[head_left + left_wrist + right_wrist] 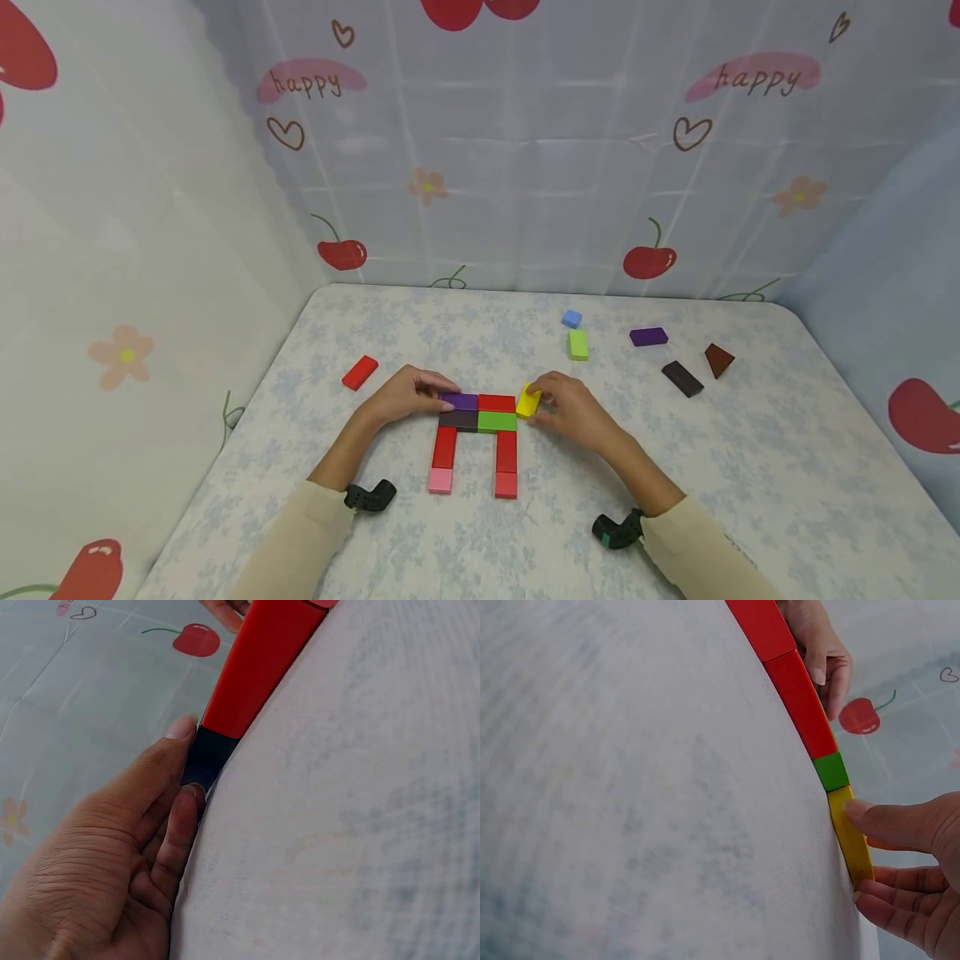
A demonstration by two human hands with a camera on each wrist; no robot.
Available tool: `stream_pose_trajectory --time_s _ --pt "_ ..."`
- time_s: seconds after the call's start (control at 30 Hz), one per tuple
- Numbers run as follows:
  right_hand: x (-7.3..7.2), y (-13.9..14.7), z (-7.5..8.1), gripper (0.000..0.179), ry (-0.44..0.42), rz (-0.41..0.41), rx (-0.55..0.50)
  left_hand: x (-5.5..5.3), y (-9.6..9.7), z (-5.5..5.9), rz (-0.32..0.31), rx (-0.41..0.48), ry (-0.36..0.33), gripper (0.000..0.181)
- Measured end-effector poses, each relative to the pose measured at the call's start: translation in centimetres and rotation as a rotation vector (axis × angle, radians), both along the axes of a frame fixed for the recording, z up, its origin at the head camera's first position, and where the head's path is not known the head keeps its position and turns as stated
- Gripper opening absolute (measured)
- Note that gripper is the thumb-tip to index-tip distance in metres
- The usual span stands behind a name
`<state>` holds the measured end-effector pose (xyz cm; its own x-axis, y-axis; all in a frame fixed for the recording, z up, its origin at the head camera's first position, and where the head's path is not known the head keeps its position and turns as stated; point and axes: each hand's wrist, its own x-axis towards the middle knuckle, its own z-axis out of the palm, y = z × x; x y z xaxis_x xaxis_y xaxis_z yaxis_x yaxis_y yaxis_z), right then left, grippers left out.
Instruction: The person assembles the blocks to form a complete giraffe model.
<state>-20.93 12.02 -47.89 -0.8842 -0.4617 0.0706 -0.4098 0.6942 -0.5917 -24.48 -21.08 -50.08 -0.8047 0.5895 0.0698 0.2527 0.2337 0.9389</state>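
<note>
A flat figure of coloured blocks lies mid-table. Its upper rows hold a purple block, a red block, a black block and a green block. Two legs run toward the person: a red block ending in a pink block, and a red block ending in another red block. At the figure's left end, my left hand pinches the purple block between thumb and fingers. My right hand grips a tilted yellow block beside the figure's right end.
A loose red block lies to the left. Behind the right hand are a blue block and a light green block. Farther right lie a purple block, a dark block and a brown wedge-like block. Printed curtains border the table.
</note>
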Motion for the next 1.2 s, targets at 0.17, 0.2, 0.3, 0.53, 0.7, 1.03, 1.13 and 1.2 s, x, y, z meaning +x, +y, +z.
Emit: stream_pose_trajectory --time_s 0.17,0.2,0.3,0.53,0.7,1.03,1.13,1.2 --pt "0.0 -0.1 0.0 0.038 0.019 0.012 -0.01 0.0 -0.1 0.1 0.001 0.007 0.014 0.03" --pt "0.0 -0.1 0.0 0.038 0.023 0.018 -0.014 0.0 -0.2 0.1 0.003 0.008 0.016 0.029" --pt "0.0 0.0 0.1 0.037 0.034 0.029 -0.021 -0.1 -0.2 0.1 0.005 0.005 0.016 0.029" --pt "-0.9 1.6 0.8 0.04 0.015 -0.067 -0.083 -1.1 -0.4 -1.7 0.006 -0.022 0.029 0.03" --pt "-3.1 3.6 0.9 0.046 0.074 -0.13 -0.102 -1.4 -0.6 -2.3 0.011 -0.02 0.043 0.03" --pt "-7.6 7.5 0.3 0.05 0.034 -0.169 -0.021 -1.1 -0.4 -2.4 0.001 0.0 0.033 0.03" --pt "-8.6 7.9 0.1 0.055 0.012 -0.152 0.008 -1.1 -0.4 -2.4 0.008 -0.002 0.031 0.03" --pt "-9.0 8.1 -0.1 0.057 0.007 -0.128 0.027 -1.2 -0.3 -2.4 0.011 -0.006 0.028 0.03"
